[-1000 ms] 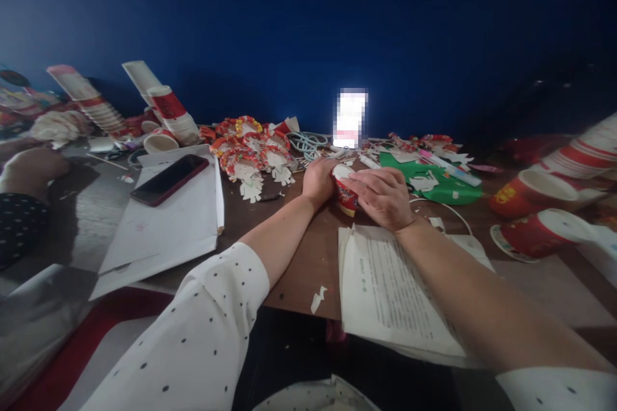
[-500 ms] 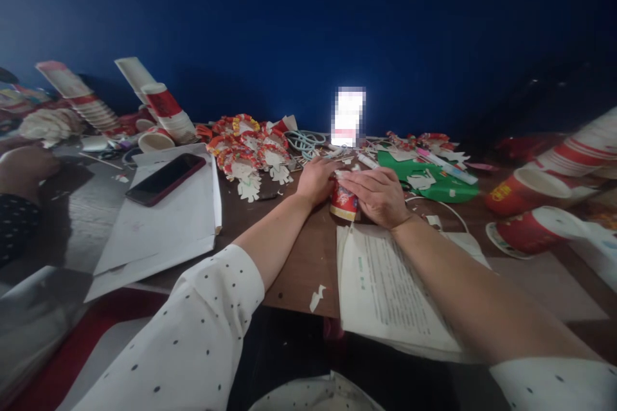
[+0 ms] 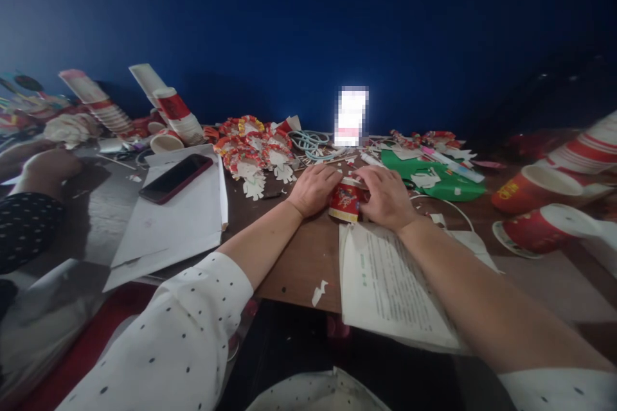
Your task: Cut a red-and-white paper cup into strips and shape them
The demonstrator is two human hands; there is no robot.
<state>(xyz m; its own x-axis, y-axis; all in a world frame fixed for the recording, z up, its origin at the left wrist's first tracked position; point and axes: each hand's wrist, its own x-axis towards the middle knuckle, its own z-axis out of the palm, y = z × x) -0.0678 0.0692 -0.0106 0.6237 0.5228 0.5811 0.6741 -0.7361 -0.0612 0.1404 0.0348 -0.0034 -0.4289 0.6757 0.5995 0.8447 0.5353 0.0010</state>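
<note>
A red paper cup [image 3: 347, 201] with a gold band stands upside down or cut short on the brown table; I cannot tell which. My left hand [image 3: 315, 189] curls round its left side, fingers at the far edge. On the other side my right hand [image 3: 387, 196] bends its fingers over the cup's top and right side, thumb low against the wall. Both hands hold the cup between them. Just in front of it lies a booklet of printed pages [image 3: 385, 289].
A phone [image 3: 176, 178] lies on white paper [image 3: 144, 237] at left, near another person's hand [image 3: 51, 173]. Cut red paper figures [image 3: 255, 148], a green sheet [image 3: 434, 176] with pens, stacked cups [image 3: 176, 112] and tipped red cups [image 3: 540, 231] surround the work spot. A paper scrap [image 3: 319, 293] lies near the edge.
My right hand has drawn back from lying across the cup's top to its right side, showing more of the cup. My left hand has come lower along the left side. The view has shifted slightly.
</note>
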